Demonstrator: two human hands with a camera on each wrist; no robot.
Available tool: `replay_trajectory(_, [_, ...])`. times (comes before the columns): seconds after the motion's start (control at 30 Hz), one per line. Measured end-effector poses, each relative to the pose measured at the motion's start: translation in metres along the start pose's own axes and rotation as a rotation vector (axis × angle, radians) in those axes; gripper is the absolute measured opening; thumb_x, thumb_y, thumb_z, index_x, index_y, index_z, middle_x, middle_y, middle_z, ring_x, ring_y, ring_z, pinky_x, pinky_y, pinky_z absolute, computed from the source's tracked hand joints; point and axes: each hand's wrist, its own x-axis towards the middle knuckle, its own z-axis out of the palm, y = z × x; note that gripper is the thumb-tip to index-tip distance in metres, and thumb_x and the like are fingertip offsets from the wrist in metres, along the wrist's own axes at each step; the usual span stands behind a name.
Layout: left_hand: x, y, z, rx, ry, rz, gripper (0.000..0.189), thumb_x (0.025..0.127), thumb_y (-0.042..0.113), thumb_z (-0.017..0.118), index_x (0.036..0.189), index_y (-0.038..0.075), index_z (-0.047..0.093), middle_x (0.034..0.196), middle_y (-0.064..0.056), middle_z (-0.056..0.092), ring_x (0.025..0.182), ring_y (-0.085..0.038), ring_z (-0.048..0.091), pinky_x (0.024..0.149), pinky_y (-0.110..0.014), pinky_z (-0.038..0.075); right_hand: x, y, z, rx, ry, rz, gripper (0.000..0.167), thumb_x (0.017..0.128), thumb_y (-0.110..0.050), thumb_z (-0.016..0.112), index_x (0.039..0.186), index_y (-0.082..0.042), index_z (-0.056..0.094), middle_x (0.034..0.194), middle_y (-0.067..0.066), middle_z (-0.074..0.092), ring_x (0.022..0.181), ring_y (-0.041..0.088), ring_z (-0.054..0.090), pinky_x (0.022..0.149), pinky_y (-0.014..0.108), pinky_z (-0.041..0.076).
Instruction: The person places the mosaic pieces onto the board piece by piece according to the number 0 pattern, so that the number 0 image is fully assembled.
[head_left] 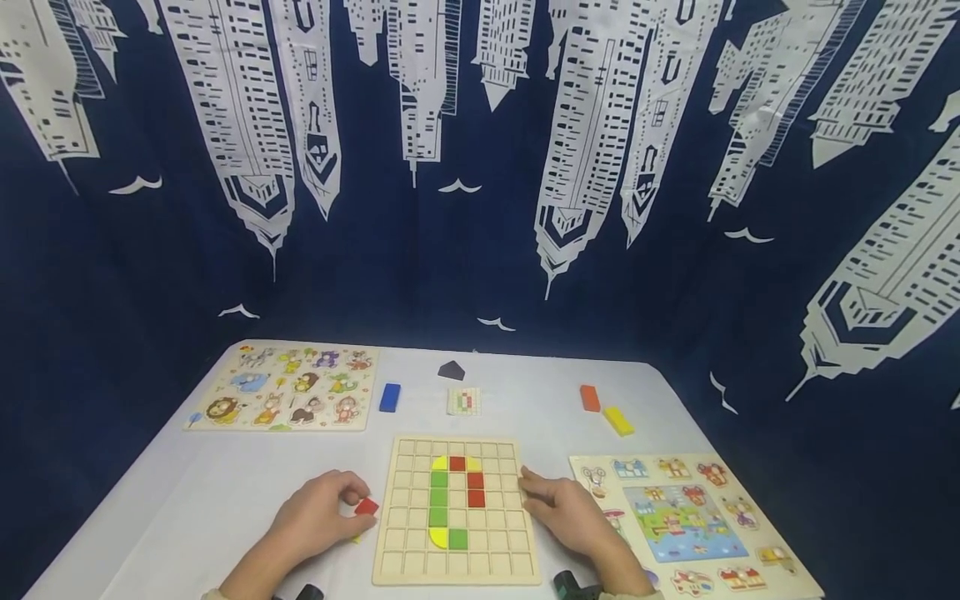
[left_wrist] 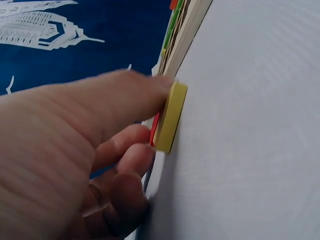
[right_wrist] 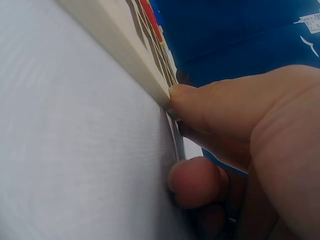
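Note:
A wooden grid board lies in the middle of the table. On it, yellow rounded pieces, green squares and red squares form a curved, broken outline. Left of the board, my left hand holds a red square tile between thumb and fingers. A yellow piece shows beside the thumb tip in the left wrist view, close against the red tile. My right hand touches the board's right edge with thumb and fingertips; the other fingers are bent underneath in the right wrist view.
Behind the board lie a small pattern card, a dark pentagon piece and a blue block. Orange and yellow blocks sit back right. An animal puzzle is back left, another picture puzzle front right.

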Motion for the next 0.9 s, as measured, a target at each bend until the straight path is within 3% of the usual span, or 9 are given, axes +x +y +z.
replay_trajectory(0.13, [-0.0018, 0.0013, -0.0013, 0.013, 0.016, -0.044, 0.034, 0.071, 0.044, 0.092, 0.092, 0.025, 0.073, 0.085, 0.010, 0.064, 0.074, -0.011, 0.055, 0.064, -0.033, 0.045, -0.0014, 0.0005, 0.0017, -0.008, 0.000, 0.003, 0.038, 0.096, -0.028, 0.070, 0.131, -0.013, 0.071, 0.149, 0.002, 0.058, 0.140, 0.033, 0.053, 0.113, 0.056, 0.038])
replay_trajectory(0.3, [-0.0014, 0.0030, -0.0024, 0.015, 0.037, -0.052, 0.033, 0.072, 0.041, 0.091, 0.093, 0.022, 0.074, 0.084, 0.009, 0.064, 0.073, -0.012, 0.054, 0.062, -0.032, 0.045, -0.0016, 0.0004, 0.0014, 0.002, 0.010, 0.021, 0.037, 0.096, -0.027, 0.070, 0.131, -0.013, 0.071, 0.149, 0.001, 0.058, 0.140, 0.032, 0.052, 0.114, 0.057, 0.038])
replay_trajectory(0.47, [-0.0010, 0.0029, -0.0011, 0.014, 0.040, -0.024, 0.028, 0.074, 0.032, 0.091, 0.096, 0.023, 0.076, 0.085, 0.012, 0.067, 0.081, -0.009, 0.060, 0.070, -0.038, 0.052, -0.0004, 0.0018, 0.0020, -0.007, 0.015, 0.020, 0.036, 0.096, -0.026, 0.070, 0.130, -0.014, 0.072, 0.148, 0.000, 0.059, 0.140, 0.032, 0.052, 0.114, 0.056, 0.038])
replay_trajectory(0.63, [-0.0020, 0.0015, 0.0011, 0.019, 0.036, -0.031, 0.030, 0.073, 0.034, 0.091, 0.098, 0.024, 0.077, 0.086, 0.013, 0.069, 0.083, -0.009, 0.063, 0.074, -0.040, 0.053, 0.0003, 0.0036, 0.0034, -0.012, 0.011, 0.014, 0.035, 0.096, -0.026, 0.070, 0.129, -0.015, 0.072, 0.148, 0.001, 0.059, 0.140, 0.031, 0.053, 0.113, 0.056, 0.039])
replay_trajectory(0.9, [-0.0026, 0.0041, -0.0019, 0.006, 0.069, -0.010, 0.028, 0.074, 0.033, 0.091, 0.097, 0.026, 0.078, 0.087, 0.012, 0.073, 0.095, -0.018, 0.069, 0.085, -0.049, 0.054, 0.0001, 0.0009, 0.0015, -0.022, 0.024, -0.007, 0.035, 0.096, -0.025, 0.070, 0.129, -0.013, 0.072, 0.146, 0.001, 0.060, 0.138, 0.031, 0.054, 0.113, 0.055, 0.040])
